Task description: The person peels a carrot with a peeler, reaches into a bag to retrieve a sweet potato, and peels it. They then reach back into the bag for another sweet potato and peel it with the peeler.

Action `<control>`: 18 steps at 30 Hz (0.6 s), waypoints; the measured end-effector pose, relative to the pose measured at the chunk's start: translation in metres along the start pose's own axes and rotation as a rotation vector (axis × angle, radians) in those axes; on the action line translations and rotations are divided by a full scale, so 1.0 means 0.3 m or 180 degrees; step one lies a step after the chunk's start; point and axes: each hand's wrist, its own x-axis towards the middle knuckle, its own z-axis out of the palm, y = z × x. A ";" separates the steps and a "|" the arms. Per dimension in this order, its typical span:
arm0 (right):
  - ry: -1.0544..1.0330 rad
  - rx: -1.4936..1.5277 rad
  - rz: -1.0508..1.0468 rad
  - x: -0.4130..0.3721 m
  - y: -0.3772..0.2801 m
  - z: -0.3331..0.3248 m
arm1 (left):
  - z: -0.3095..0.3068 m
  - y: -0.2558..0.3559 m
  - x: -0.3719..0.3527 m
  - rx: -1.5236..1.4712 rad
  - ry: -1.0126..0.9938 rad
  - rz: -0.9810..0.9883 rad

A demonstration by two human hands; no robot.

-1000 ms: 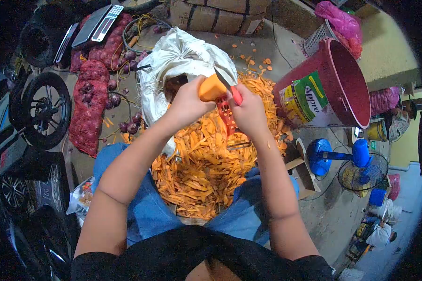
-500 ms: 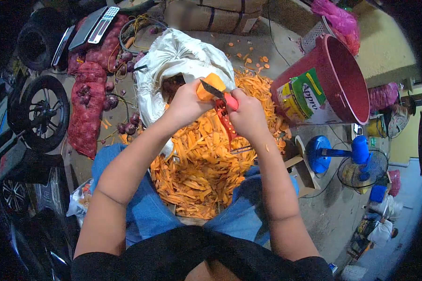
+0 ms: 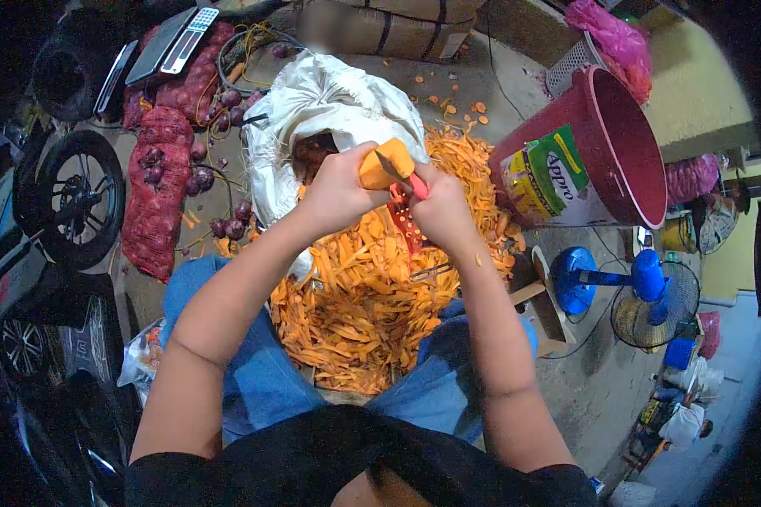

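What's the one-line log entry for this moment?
left hand: grips orange piece | right hand: grips red-handled blade, over piece | below: orange peelings | beyond: white sack | right side: maroon bucket

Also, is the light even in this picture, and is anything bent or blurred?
Head view: uneven, with bright peels and dim upper-left tyre; head view: bucket leans outward, likely from lens bending; head view: blur at left of brown package.

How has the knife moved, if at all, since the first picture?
Yes: the knife shifted left and downward in view, judged against the red bucket.
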 end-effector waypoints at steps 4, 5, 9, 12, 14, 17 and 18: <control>0.0180 -0.0246 0.0200 0.009 -0.009 0.023 | 0.012 -0.022 -0.008 0.0009 0.0235 -0.0132; 0.0321 -0.0345 0.0327 0.010 -0.011 0.028 | 0.016 -0.027 -0.009 0.0216 0.0395 -0.0174; 0.0186 -0.0402 0.0400 0.013 0.013 0.043 | 0.003 0.011 -0.028 0.1158 0.0240 -0.0315; -0.0009 -0.0382 0.0483 0.029 0.093 0.066 | 0.001 0.023 -0.030 0.1012 0.0176 -0.0428; -0.0379 -0.0452 0.1208 0.068 0.273 0.105 | -0.004 0.065 -0.063 0.0048 -0.0468 0.0523; -0.0437 -0.0039 0.1491 0.059 0.261 0.053 | -0.001 0.062 -0.064 -0.0259 -0.0321 -0.0019; -0.0423 0.0316 0.1793 0.067 0.257 0.089 | -0.005 0.031 -0.039 -0.0674 -0.0178 -0.0278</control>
